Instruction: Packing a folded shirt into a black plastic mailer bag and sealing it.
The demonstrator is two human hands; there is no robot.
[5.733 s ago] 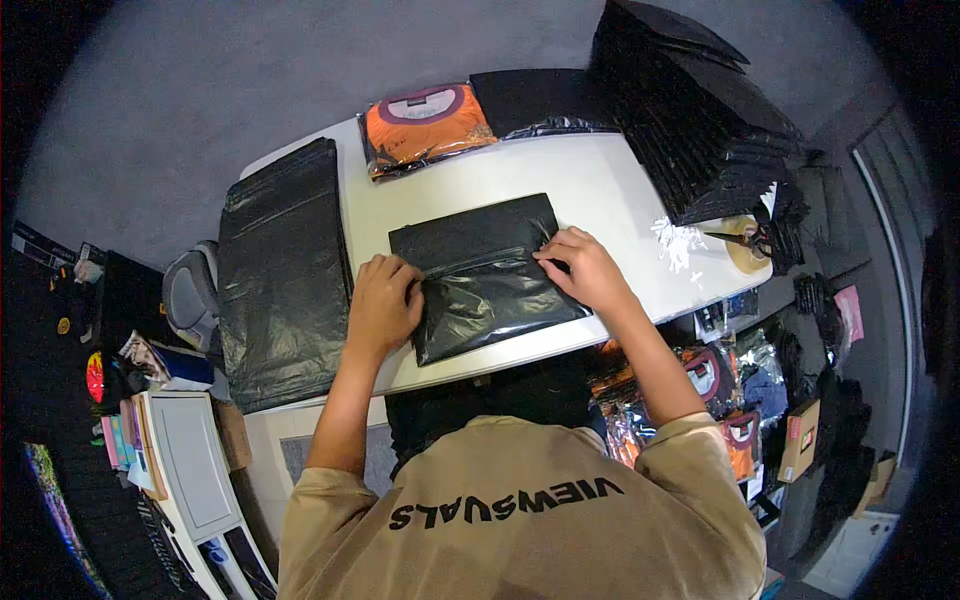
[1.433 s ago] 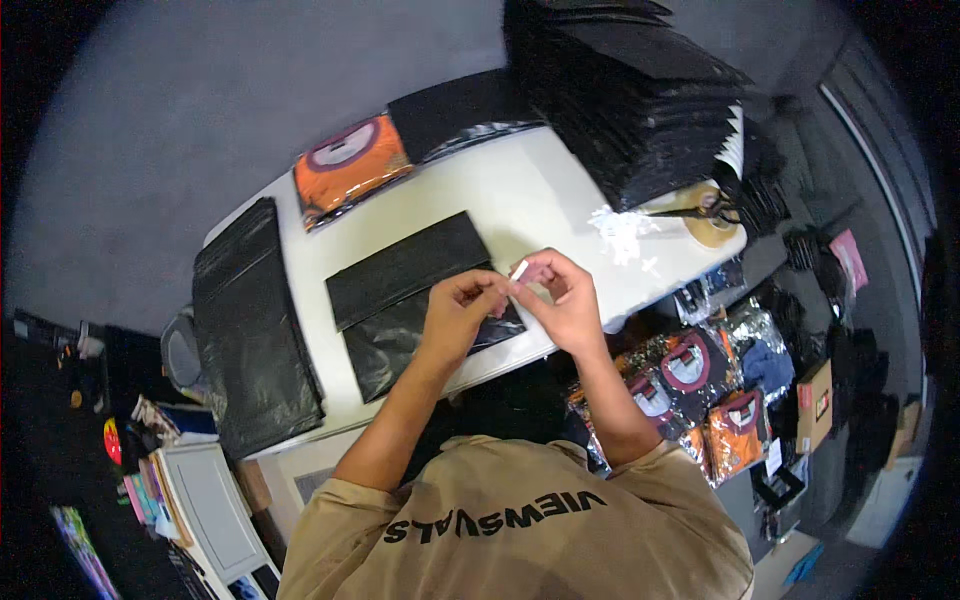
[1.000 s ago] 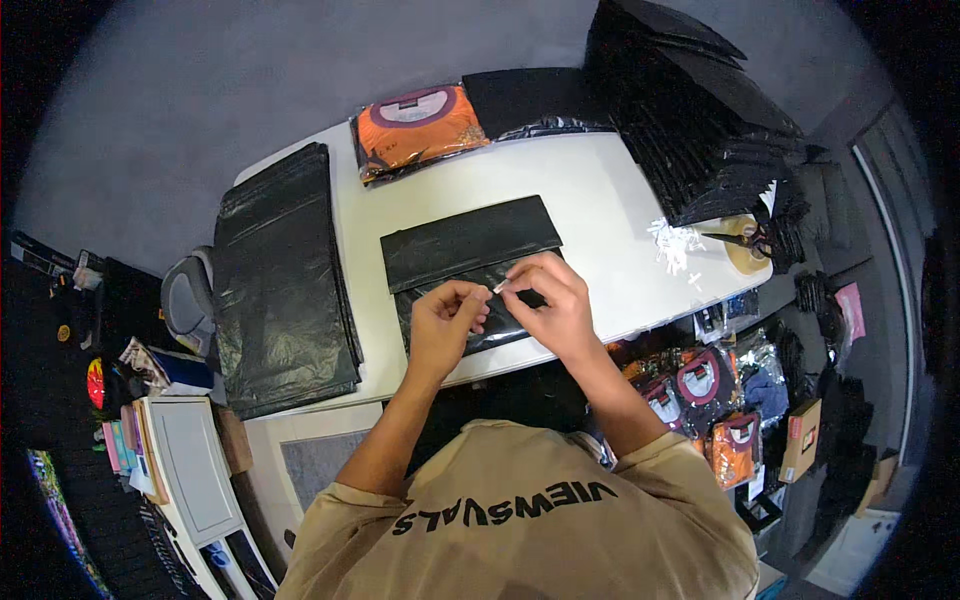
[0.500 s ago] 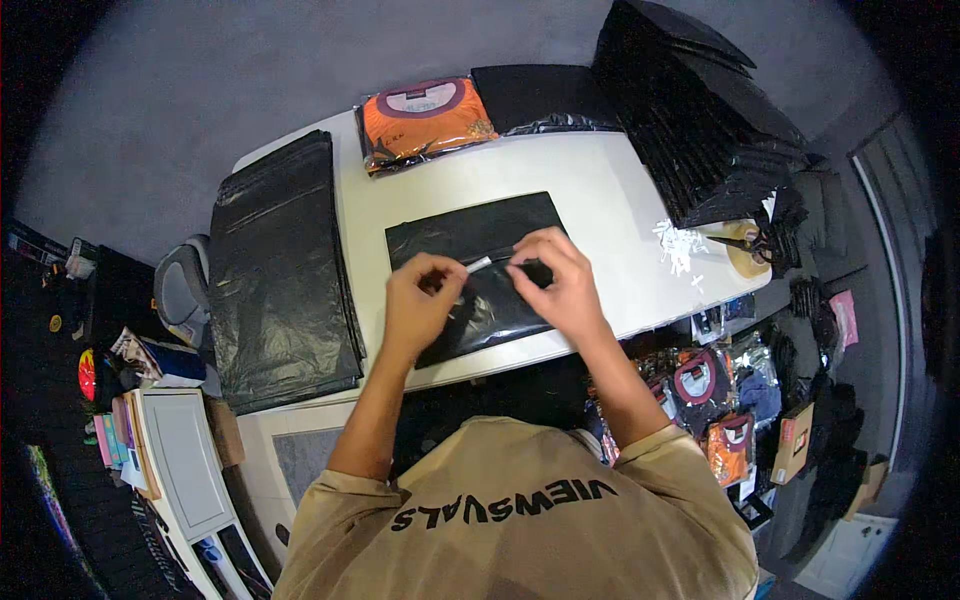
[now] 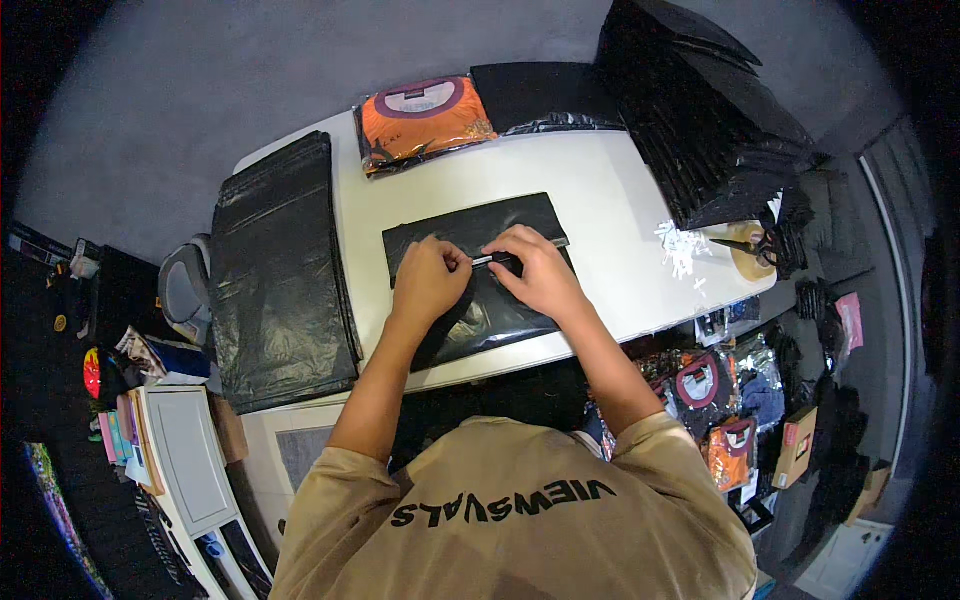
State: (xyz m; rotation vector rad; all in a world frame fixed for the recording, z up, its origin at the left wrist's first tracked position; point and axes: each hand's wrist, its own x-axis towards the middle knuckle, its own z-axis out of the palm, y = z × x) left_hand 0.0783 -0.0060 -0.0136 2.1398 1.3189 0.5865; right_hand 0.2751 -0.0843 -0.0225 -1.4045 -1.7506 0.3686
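Note:
A black plastic mailing bag (image 5: 480, 320) lies flat on the white table in front of me, its upper part folded over in a band. Over its middle, a small white strip (image 5: 482, 261) spans the gap between my hands. My left hand (image 5: 432, 277) is closed, thumb and forefinger pinching the strip's left end. At the other end my right hand (image 5: 538, 272) has its thumb and forefinger close together on the strip. The remaining fingers of both hands are curled, and the fingertips partly cover the strip.
Flat black bags (image 5: 275, 270) are stacked at left. An orange shirt in clear wrap (image 5: 425, 120) and a black package (image 5: 545, 98) lie along the far edge. A tall black stack (image 5: 690, 120), loose white strips (image 5: 680, 248) and scissors (image 5: 750, 245) are right; wrapped garments (image 5: 715, 400) lie below.
My hands have come closer together over the bag. The white strip, held by the left fingers before, now lies between both hands' fingertips.

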